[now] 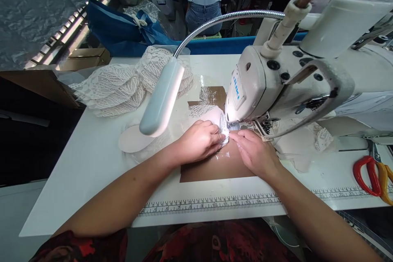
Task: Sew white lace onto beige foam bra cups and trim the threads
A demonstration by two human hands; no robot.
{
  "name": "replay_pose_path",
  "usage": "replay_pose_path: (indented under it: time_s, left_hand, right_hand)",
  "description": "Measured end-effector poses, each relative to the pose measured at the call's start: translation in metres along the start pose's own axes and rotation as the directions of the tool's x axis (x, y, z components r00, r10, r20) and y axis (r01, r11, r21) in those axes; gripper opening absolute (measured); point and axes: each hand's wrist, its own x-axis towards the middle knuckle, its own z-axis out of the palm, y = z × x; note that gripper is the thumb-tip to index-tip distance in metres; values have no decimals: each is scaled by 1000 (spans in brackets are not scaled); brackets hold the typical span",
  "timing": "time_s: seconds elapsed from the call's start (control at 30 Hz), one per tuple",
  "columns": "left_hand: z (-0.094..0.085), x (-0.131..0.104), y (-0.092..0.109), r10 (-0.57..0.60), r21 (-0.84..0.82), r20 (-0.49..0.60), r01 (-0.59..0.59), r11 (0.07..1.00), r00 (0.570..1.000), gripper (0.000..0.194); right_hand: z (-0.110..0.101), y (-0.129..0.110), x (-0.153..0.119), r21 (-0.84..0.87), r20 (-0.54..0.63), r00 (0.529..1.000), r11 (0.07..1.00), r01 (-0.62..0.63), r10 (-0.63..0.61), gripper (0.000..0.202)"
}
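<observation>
- Lace piece (pixel 224 125), white, lies under the head of a sewing machine (pixel 248 86), between a person's two hands and beyond the left one's fingertips.
- Left hand (pixel 202 141), partly curled, rests its fingertips on the lace's near edge; whether it pinches the fabric cannot be told.
- Right hand (pixel 253 149), just right of the lace, brings thumb and forefinger together at its edge beside the needle area; a firm grip cannot be confirmed.
- Brown sheet (pixel 215 170) spreads beneath both hands on a white worktop (pixel 92 163), where stacked lace (pixel 110 88) sits farther left.
</observation>
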Motion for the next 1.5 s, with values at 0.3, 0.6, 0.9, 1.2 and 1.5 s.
replay_pose_path:
  time_s: [0.3,0.6,0.9,1.2,1.5]
  left_hand:
    - [9,-2,-3,163,164,-28,-156,974,986,31]
    - [12,-1,-1,120,191,-38,-111,975,992,32]
    - [15,-1,2,37,62,-79,-32,998,996,30]
    - [14,4,1,-17,53,-112,23,998,994,33]
    - [11,4,0,-41,57,-93,46,997,995,35]
  right_hand:
    - [-6,-3,6,-162,-3,991,978,133,-135,46]
    - [-6,1,4,-59,10,998,996,61,-61,46]
    - [-3,-4,6,-140,-6,993,984,113,-115,44]
    - [0,-4,10,-233,-23,998,971,54,-61,50]
    - [-1,-4,4,-223,-63,986,965,139,-157,46]
